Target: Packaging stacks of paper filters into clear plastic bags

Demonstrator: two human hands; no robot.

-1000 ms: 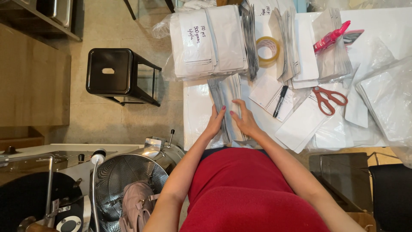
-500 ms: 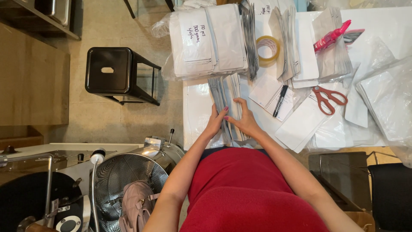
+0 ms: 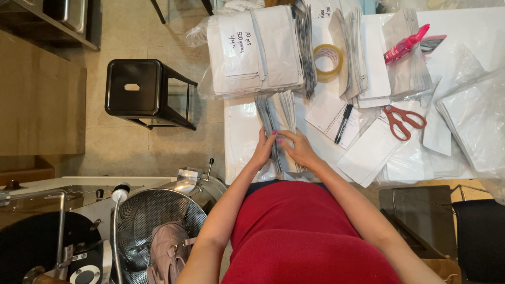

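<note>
Two hands, left hand point(image 3: 263, 151) and right hand point(image 3: 297, 149), lie flat and open on the row of pouches point(image 3: 279, 126) mid-frame, gripping nothing. Finished-looking stacks point(image 3: 258, 50) sit top centre, while loose pouches point(image 3: 368, 152) wait at right, so I'd guess plenty's left.

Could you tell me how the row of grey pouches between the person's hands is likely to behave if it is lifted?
The grey pouches look thin and flat, so probably light and floppy. Their surfaces seem smooth, so the loose row may slide and fan apart. The left hand and right hand press in from either side, which suggests they need squeezing together.
</note>
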